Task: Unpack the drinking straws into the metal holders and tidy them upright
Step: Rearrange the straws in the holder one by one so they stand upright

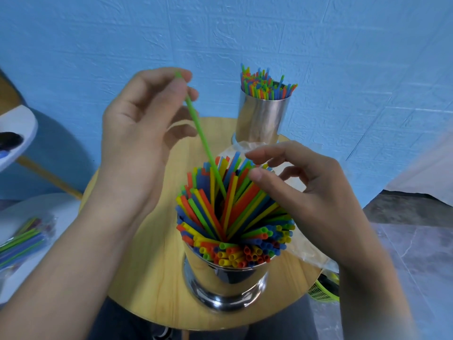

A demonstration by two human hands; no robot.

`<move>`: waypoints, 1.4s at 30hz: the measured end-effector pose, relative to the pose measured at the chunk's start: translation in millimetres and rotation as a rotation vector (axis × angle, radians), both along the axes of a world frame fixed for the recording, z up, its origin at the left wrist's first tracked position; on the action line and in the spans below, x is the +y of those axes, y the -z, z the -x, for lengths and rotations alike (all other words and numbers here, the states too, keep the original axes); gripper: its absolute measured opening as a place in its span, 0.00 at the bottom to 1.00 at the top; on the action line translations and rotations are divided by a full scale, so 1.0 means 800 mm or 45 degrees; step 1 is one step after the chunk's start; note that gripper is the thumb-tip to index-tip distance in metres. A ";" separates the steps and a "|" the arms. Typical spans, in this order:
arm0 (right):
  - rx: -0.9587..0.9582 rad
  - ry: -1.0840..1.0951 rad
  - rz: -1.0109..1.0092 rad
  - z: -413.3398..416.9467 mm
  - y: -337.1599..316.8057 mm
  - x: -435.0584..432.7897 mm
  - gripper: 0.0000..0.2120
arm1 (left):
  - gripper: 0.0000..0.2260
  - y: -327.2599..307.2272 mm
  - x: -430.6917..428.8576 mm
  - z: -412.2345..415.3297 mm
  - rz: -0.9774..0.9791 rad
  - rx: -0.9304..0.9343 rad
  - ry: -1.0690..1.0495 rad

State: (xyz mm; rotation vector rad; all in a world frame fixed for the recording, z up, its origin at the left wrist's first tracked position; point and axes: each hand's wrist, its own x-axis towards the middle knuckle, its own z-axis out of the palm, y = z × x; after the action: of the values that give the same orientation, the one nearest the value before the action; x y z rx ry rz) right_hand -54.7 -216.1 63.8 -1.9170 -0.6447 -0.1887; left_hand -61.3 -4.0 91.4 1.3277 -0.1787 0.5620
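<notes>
A shiny metal holder [225, 283] stands at the near edge of a round wooden table [152, 256], packed with coloured straws [235, 217] that lean in all directions. My left hand [142, 123] pinches the top of a single green straw [203, 141] whose lower end dips into the middle of that bunch. My right hand [304, 182] hovers over the straw tips on the right side, fingers apart, holding nothing. A second metal holder [259, 119] with upright straws [267, 84] stands at the table's far edge.
An empty clear plastic wrapper [306, 253] lies on the table behind and right of the near holder. A packet of straws [22, 239] rests on a white surface at the left. A blue wall rises behind; a green basket [323, 290] sits on the floor.
</notes>
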 end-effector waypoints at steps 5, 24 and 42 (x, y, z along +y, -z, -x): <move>-0.029 -0.017 0.071 0.001 0.000 0.000 0.15 | 0.04 -0.007 0.004 0.003 0.279 0.028 -0.088; -0.189 0.293 -0.734 -0.002 -0.008 -0.006 0.14 | 0.07 0.025 0.001 0.002 -0.716 0.567 0.220; -0.045 0.071 -0.209 0.001 0.005 0.005 0.03 | 0.03 0.017 -0.004 -0.004 -0.869 0.505 0.163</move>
State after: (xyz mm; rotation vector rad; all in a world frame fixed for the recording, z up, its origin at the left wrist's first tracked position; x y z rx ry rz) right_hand -55.7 -212.0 59.6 -1.7776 -0.5817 -0.3022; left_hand -58.0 -7.1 77.9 2.0439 -0.1299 0.1098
